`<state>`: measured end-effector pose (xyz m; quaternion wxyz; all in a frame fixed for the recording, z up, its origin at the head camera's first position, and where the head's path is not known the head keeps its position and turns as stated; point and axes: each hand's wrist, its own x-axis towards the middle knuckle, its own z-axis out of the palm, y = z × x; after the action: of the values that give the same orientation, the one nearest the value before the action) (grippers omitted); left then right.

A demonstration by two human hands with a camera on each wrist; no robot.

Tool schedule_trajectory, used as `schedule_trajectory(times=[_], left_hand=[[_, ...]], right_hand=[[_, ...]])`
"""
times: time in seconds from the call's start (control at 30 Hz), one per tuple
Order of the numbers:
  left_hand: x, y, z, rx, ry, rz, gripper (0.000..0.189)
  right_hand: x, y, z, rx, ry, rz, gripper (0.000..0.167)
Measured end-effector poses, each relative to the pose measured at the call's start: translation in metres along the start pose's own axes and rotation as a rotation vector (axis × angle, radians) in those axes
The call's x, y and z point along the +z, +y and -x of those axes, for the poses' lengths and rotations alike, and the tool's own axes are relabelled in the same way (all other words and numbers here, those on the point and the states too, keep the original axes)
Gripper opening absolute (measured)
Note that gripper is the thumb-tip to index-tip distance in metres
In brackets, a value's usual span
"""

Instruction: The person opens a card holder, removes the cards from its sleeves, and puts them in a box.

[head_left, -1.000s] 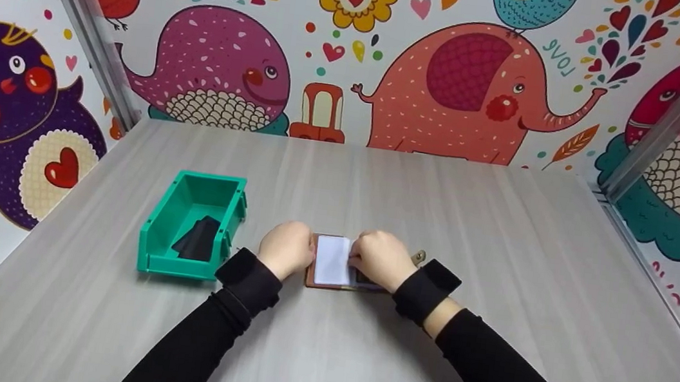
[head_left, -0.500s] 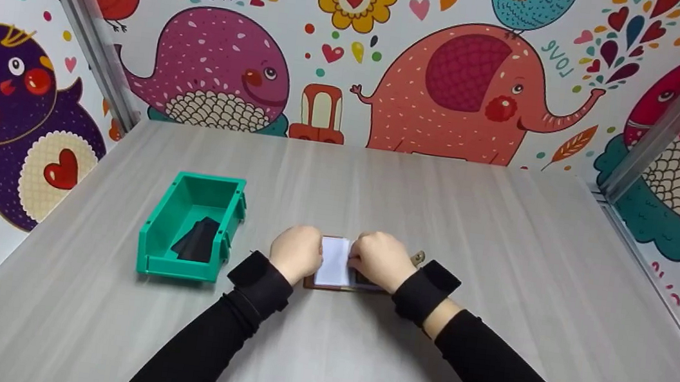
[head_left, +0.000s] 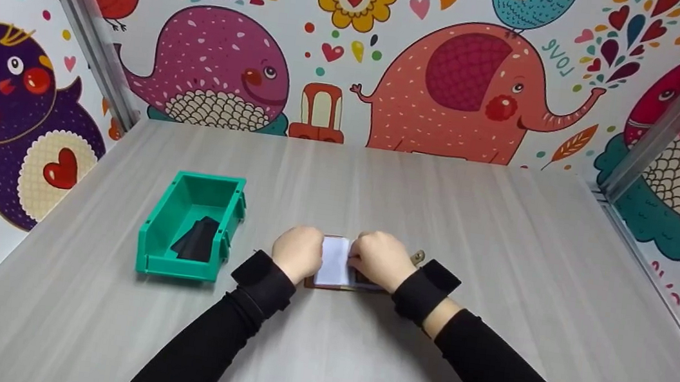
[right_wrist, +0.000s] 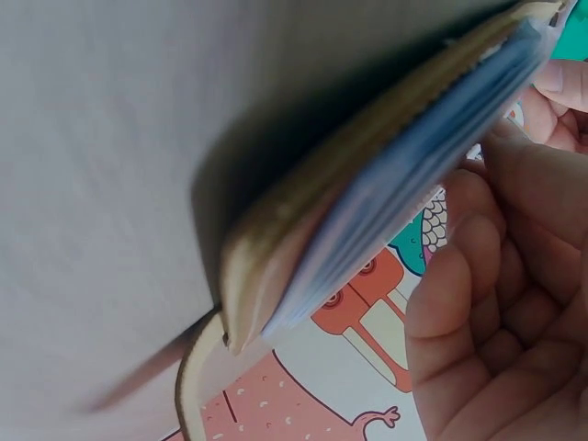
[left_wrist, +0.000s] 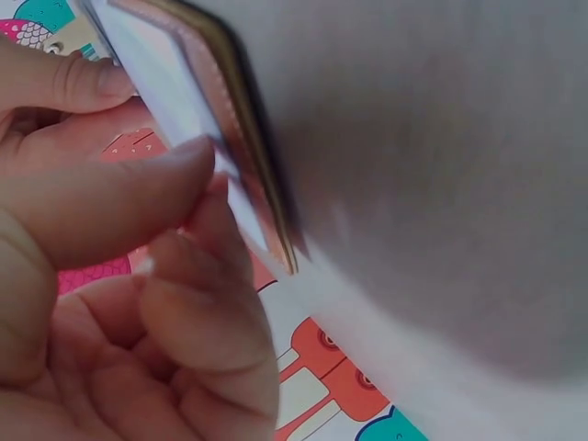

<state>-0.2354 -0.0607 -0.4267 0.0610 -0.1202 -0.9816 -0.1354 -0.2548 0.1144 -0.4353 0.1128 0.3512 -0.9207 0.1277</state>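
Note:
A brown card holder (head_left: 341, 288) with clear plastic sleeves lies spread flat on the table in the head view, a white sleeve page (head_left: 333, 261) facing up. At its left edge my left hand (head_left: 297, 252) has thumb and forefinger pinched together on the sleeve, as the left wrist view shows; the other fingers curl in. My right hand (head_left: 382, 261) pinches the sleeves near the middle fold and covers much of the right half. In the right wrist view the stacked bluish sleeves (right_wrist: 404, 184) stand out from the cover, beside the curled fingers (right_wrist: 446, 299).
A green bin (head_left: 177, 267) stands to the left with black flat pieces (head_left: 199, 240) inside. The holder's snap strap (head_left: 418, 257) sticks out beyond my right hand. Patterned walls (head_left: 343, 55) rise behind and beside the grey table (head_left: 319, 357).
My left hand has moved a little right, from the holder's left edge onto the white page's edge, and then stayed nearly still. The right hand keeps its place.

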Motion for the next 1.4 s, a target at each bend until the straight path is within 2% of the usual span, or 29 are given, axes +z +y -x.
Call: schedule_trajectory(times=[0.3, 0.83, 1.1, 1.4], left_hand=[[0.000, 0.004, 0.000, -0.032, -0.013, -0.009, 0.005], [0.000, 0.003, 0.001, -0.017, -0.018, 0.000, 0.009], [0.000, 0.003, 0.000, -0.039, -0.025, 0.010, 0.009], [-0.001, 0.004, 0.001, -0.041, -0.033, 0.012, 0.009]], right_hand=[[0.001, 0.001, 0.000, -0.004, -0.002, 0.000, 0.016], [-0.009, 0.010, 0.001, -0.047, 0.031, -0.019, 0.007], [-0.022, 0.026, 0.004, 0.020, 0.057, -0.025, 0.002], [-0.022, 0.044, 0.013, 0.100, 0.045, -0.045, 0.007]])
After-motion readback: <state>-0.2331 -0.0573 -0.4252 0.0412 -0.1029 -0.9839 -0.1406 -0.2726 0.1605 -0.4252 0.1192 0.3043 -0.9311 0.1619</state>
